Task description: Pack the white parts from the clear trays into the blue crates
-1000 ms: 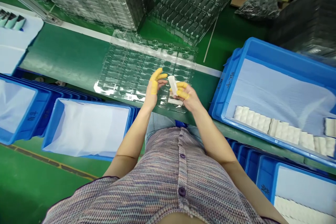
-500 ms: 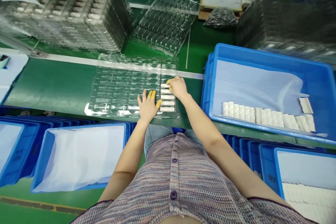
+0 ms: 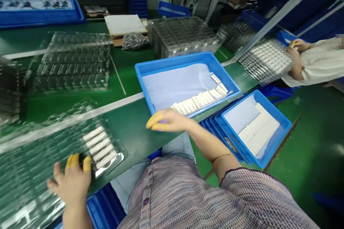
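Observation:
My left hand (image 3: 70, 183), with yellow finger cots on three fingers, rests flat and spread on the near edge of a clear plastic blister tray (image 3: 40, 154). Several white stick-shaped parts (image 3: 99, 146) lie in the tray's right-hand column, just right of those fingers. My right hand (image 3: 166, 120), also wearing yellow cots, hovers above the green table between the tray and a blue bin (image 3: 185, 80). Its fingers are stretched out, blurred, with nothing in them. A row of white parts (image 3: 200, 100) lies along the bin's near side on pale paper.
More clear trays (image 3: 72, 61) and a tall tray stack (image 3: 182, 35) sit at the back. A second blue bin (image 3: 255, 125) with white parts tops nested bins at right. Another person (image 3: 314, 61) works at far right beside filled trays (image 3: 264, 59).
My right hand left the tray's column of white parts and swung right toward the blue bin. The view turned sharply right. My left hand stayed flat on the tray.

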The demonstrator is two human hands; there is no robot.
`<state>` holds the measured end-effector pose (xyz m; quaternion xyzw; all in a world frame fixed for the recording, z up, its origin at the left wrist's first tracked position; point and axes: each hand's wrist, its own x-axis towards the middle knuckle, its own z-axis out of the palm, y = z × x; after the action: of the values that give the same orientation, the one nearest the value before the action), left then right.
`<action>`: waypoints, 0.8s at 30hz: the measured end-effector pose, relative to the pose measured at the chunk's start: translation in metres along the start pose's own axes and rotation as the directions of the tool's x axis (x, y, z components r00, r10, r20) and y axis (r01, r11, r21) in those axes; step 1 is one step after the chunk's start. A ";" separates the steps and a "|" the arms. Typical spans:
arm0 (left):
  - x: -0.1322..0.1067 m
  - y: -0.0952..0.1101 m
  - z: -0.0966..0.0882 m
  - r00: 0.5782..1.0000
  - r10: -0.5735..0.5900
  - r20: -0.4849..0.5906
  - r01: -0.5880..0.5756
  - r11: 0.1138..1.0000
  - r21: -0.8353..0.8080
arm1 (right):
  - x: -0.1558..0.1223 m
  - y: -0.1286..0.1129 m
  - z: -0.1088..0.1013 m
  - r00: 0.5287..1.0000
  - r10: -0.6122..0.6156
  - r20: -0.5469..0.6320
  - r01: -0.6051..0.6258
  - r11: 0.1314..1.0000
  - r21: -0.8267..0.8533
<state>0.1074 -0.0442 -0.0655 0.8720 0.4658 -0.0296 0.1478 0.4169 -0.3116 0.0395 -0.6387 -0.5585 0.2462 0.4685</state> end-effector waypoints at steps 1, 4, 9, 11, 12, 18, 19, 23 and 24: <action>0.000 -0.002 -0.001 1.000 -0.009 0.001 0.009 1.000 0.005 | -0.018 0.010 -0.039 0.967 0.130 -0.219 -0.159 0.979 -0.124; 0.002 -0.005 0.000 0.998 -0.056 -0.004 0.056 0.998 0.025 | -0.065 0.049 -0.155 0.525 0.459 -0.717 -0.836 0.434 -0.334; 0.008 -0.004 0.008 0.991 -0.103 -0.083 0.102 0.995 -0.019 | -0.116 0.102 -0.260 0.247 0.521 -0.817 -0.964 0.048 -0.261; 0.005 0.002 0.006 0.991 -0.105 -0.079 0.105 0.995 -0.004 | -0.128 0.117 -0.269 0.216 0.549 -0.808 -0.962 -0.023 -0.273; 0.002 0.007 0.003 0.992 -0.093 -0.086 0.093 0.996 0.003 | -0.132 0.123 -0.271 0.209 0.558 -0.803 -0.958 -0.049 -0.283; -0.014 0.045 -0.013 0.937 0.180 -0.300 -0.210 0.975 -0.073 | -0.142 0.140 -0.285 0.189 0.566 -0.802 -0.930 -0.160 -0.332; -0.015 0.052 -0.015 0.919 0.225 -0.324 -0.264 0.961 -0.084 | -0.145 0.139 -0.288 0.183 0.580 -0.794 -0.923 -0.177 -0.343; -0.014 0.073 -0.014 0.875 0.340 -0.344 -0.400 0.909 -0.117 | -0.163 0.130 -0.289 0.161 0.692 -0.704 -0.876 -0.229 -0.425; -0.013 0.077 -0.013 0.866 0.367 -0.340 -0.428 0.895 -0.125 | -0.168 0.129 -0.286 0.157 0.713 -0.683 -0.863 -0.237 -0.447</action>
<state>0.1624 -0.0912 -0.0333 0.9242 0.2931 0.1839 0.1614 0.6757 -0.5546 0.0179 -0.9825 -0.0031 0.1471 -0.1143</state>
